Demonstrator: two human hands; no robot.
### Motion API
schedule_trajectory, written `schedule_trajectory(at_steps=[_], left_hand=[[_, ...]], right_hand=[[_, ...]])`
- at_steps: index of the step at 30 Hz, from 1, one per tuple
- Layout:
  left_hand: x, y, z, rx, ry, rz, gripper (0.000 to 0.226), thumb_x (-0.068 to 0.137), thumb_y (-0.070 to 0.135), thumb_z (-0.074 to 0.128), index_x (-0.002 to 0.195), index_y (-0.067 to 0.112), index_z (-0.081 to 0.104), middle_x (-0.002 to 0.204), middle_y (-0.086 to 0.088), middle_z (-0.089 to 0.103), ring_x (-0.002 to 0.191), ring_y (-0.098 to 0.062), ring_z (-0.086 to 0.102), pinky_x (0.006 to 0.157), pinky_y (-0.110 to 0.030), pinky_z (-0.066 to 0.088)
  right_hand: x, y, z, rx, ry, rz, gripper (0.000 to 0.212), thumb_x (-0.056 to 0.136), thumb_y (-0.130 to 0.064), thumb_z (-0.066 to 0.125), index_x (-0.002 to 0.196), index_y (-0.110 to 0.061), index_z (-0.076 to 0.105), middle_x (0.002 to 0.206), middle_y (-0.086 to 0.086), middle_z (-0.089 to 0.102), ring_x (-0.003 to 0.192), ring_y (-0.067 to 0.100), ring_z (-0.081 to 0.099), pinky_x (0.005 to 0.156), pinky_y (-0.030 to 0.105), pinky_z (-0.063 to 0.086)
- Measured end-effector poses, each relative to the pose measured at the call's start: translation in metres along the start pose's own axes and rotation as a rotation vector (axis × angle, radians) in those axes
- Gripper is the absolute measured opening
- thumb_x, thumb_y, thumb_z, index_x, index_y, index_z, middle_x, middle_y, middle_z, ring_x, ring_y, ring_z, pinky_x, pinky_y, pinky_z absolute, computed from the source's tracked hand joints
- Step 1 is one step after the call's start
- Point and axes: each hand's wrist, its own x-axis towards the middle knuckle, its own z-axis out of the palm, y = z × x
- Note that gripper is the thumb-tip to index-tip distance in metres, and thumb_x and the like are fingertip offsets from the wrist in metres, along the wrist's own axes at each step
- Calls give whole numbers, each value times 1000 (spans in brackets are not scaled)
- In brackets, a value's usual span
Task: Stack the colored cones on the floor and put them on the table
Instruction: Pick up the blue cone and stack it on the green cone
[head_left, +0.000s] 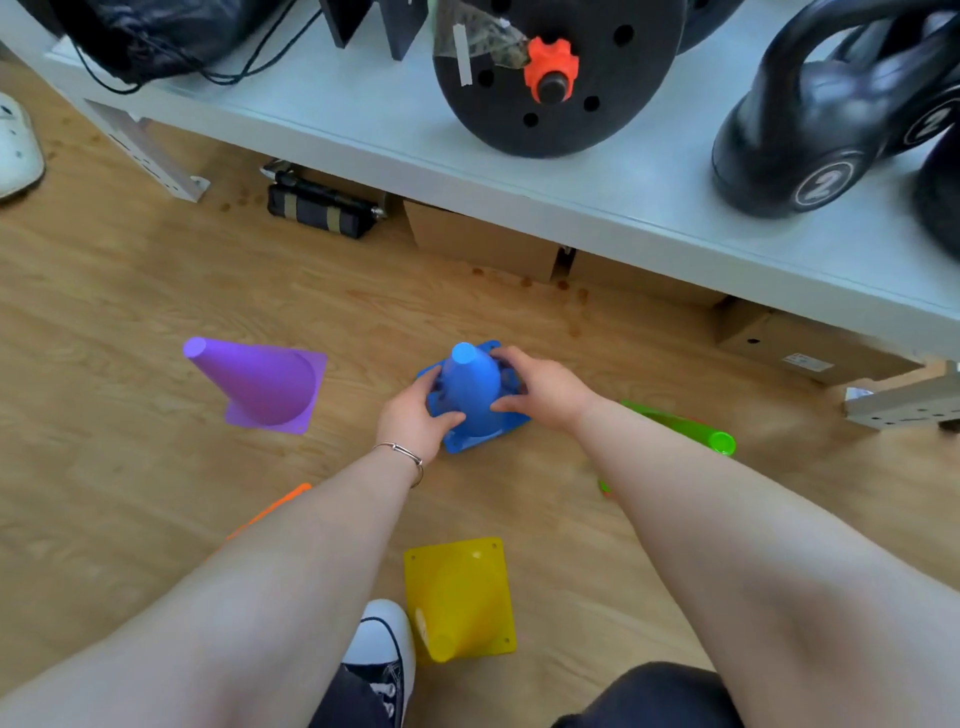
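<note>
Both hands close around the blue cone (475, 387), which stands upright on the wooden floor (130, 291) in front of the white surface (467, 156). The left hand (415, 415) grips its near-left side with fingers curled round the body; the right hand (540, 387) clasps the opposite side, thumb and fingers wrapped on the cone. A purple cone (260, 382) stands to the left, well apart. A yellow cone (460, 597) lies tipped over near a white-toed shoe (382, 639). A green cone (691, 428) lies on its side partly behind the right forearm, and an orange edge (275, 506) peeks from behind the left forearm. A weight plate (561, 78) and kettlebells (831, 119) sit on the surface.
</note>
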Motion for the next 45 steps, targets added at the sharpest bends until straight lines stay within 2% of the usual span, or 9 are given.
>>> schedule_trajectory(at_steps=[7,12,15,18,21,28,35,41,45], left_hand=[[-25,41,-26,-160,-10,114,68,71,23,76,133,34,51,124,13,63,109,-10,65,99,-39,51],[-51,93,-35,-184,-73,216,67,75,17,77,135,29,51,130,11,61,112,-11,63,98,-33,51],[-66,117,-32,-149,-149,267,68,74,15,78,136,27,51,131,9,61,114,-11,62,101,-35,50],[-79,141,-22,-120,-187,313,66,73,14,78,133,27,55,128,10,62,113,-11,62,100,-37,50],[-89,164,-8,-43,-198,377,64,74,17,79,132,28,55,126,8,61,107,-14,64,97,-33,51],[-99,197,33,105,-271,497,59,73,20,79,128,26,59,115,6,61,97,-12,63,88,-24,50],[-98,190,70,145,-328,446,59,74,20,77,130,26,57,118,6,62,96,-14,65,90,-27,51],[-82,175,96,194,-381,389,63,73,21,77,132,25,56,124,6,64,96,-13,67,95,-34,51],[-71,162,114,228,-413,360,63,75,21,76,134,22,54,127,5,63,101,-15,66,96,-30,50]], right_hand=[[-55,-16,-43,125,150,-45,62,83,-36,73,138,-33,44,138,-5,57,108,20,64,98,41,49],[-110,-23,-76,187,255,-25,59,85,-31,72,138,-31,45,137,-10,57,97,18,66,91,38,51],[-145,-18,-88,200,301,18,59,84,-33,73,137,-32,45,138,-10,57,102,16,65,91,35,50],[-175,-11,-103,202,351,61,60,83,-34,74,136,-32,46,139,-9,56,93,15,67,88,34,52],[-201,-2,-117,196,398,101,61,82,-32,76,135,-31,46,138,-7,57,88,15,69,82,32,54],[-237,35,-126,178,399,229,63,79,-36,77,134,-33,44,134,-5,58,94,19,66,87,35,52],[-241,69,-108,218,367,318,66,78,-37,77,134,-35,43,136,-2,58,104,20,64,94,38,50],[-226,89,-86,256,362,361,66,80,-33,77,136,-33,43,136,-1,57,103,19,62,84,29,47],[-215,106,-73,249,332,387,65,82,-31,75,138,-29,42,137,1,56,114,21,59,88,29,46]])
